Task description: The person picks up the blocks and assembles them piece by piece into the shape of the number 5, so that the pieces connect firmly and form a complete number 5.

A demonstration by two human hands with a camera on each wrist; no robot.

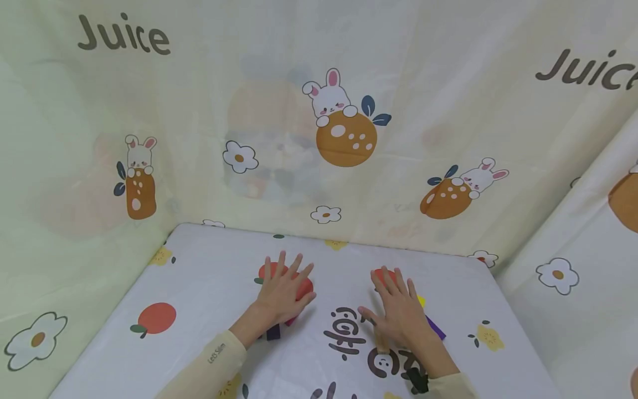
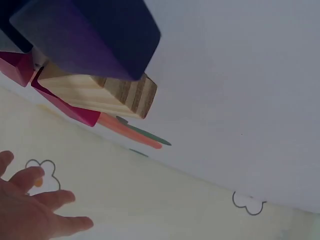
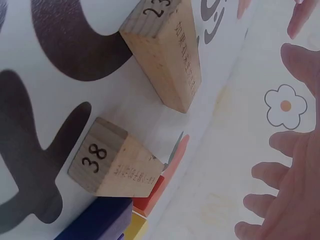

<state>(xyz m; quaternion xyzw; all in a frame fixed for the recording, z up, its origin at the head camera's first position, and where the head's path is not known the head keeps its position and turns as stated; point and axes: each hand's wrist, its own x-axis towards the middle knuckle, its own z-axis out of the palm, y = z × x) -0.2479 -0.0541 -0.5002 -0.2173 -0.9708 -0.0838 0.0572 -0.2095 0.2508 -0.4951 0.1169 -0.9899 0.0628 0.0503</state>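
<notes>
My left hand (image 1: 281, 293) is spread flat over a group of blocks, fingers straight and pointing away. Beneath it, the left wrist view shows a dark purple block (image 2: 95, 40), a plain wooden block (image 2: 85, 92), a pink block (image 2: 65, 106) and a red one (image 2: 19, 67). The right hand (image 1: 399, 313), fingers also spread, is over a second group. Its wrist view has a wooden block numbered 23 (image 3: 167, 60), another numbered 38 (image 3: 112, 160), a dark blue block (image 3: 100, 217), a red block (image 3: 149, 195) and a yellow block (image 3: 135, 227). Neither hand grips anything.
A white cloth with printed fruit and dark lettering covers the table (image 1: 209, 310). Curtains (image 1: 279, 111) with rabbit prints rise along the table's back and sides. A dark strap (image 1: 417, 381) is at the right wrist.
</notes>
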